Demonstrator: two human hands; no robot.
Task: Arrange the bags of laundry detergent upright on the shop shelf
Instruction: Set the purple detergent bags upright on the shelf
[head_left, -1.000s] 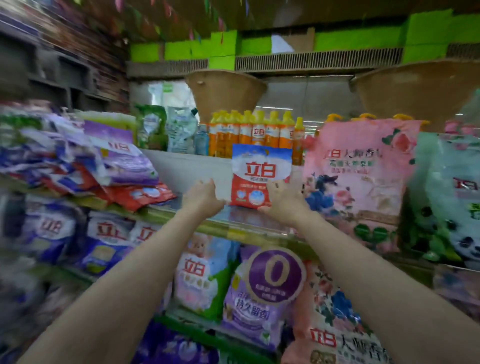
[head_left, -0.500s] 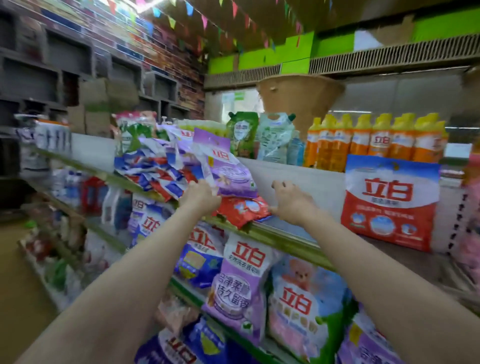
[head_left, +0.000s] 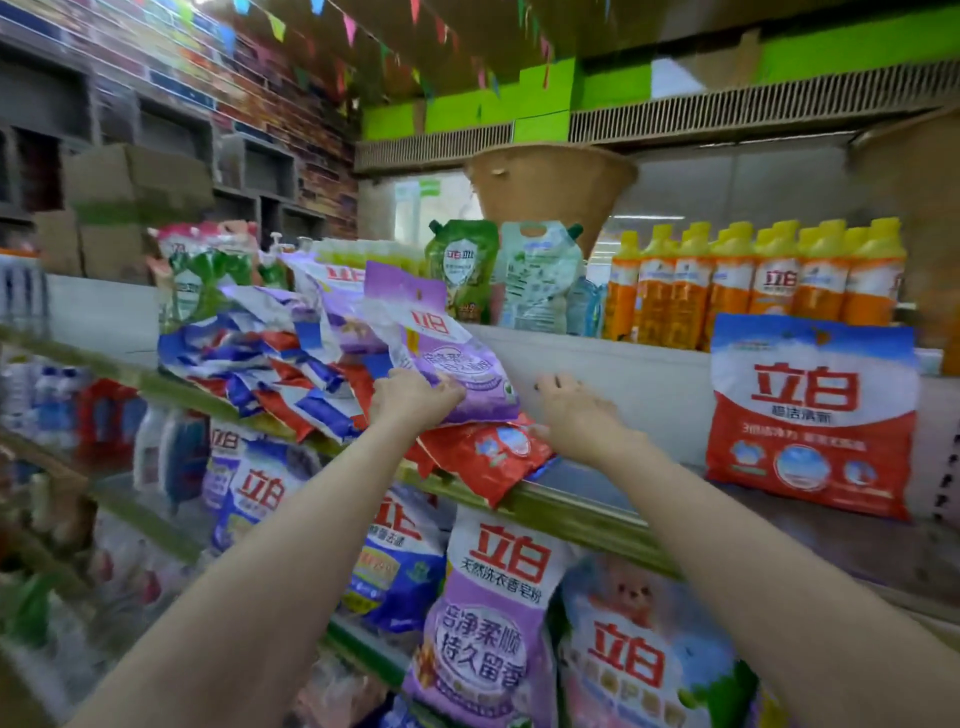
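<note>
A heap of small detergent bags (head_left: 280, 364) lies slumped on the green-edged shelf (head_left: 587, 514), red, blue and purple ones mixed. On top leans a purple bag (head_left: 447, 358), and my left hand (head_left: 410, 397) grips its lower edge. Under it a red bag (head_left: 488, 452) lies flat, sticking out over the shelf edge. My right hand (head_left: 571, 410) hovers just right of the purple bag with fingers spread, its thumb close to the red bag. One red and white bag (head_left: 810, 415) stands upright against the white back panel at the right.
Orange bottles with yellow caps (head_left: 753, 280) and refill pouches (head_left: 498, 275) line the top ledge behind. Larger purple, blue and pink bags (head_left: 488, 618) stand on the lower shelf. Bare shelf lies between the heap and the upright bag.
Both hands left the upright red and white bag and moved left to the heap. My left hand has closed on the purple bag. The view swung left.
</note>
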